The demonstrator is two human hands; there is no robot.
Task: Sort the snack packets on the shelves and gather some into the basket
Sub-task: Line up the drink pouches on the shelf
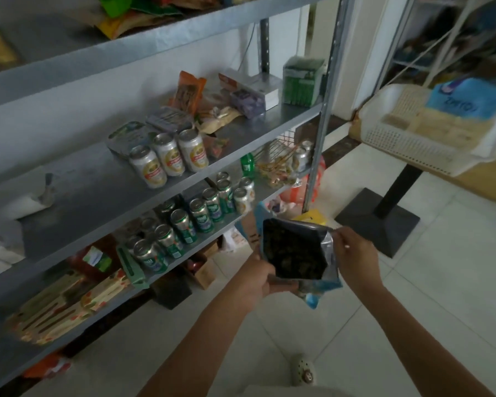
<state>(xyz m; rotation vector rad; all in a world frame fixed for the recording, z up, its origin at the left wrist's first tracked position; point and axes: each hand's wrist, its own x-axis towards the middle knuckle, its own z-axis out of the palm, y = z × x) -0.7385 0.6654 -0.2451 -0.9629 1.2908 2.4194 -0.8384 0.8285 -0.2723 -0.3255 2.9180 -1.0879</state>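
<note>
Snack packet (295,253), dark-faced with a silvery edge and a blue end, is held in front of the person over the tiled floor: the left hand (258,282) grips its lower left corner with curled fingers and the right hand (355,259) pinches its right edge. Just beyond, on the left, stand the metal shelves (98,202), with green cans (181,224) on the lower board, three pale cans (168,159) on the board above and more packets (188,91) further along it (their print is too blurred to read). Farther off on the right a white basket (407,144) rests on a pedestal table (398,190), with a blue packet (467,96) lying in it.
</note>
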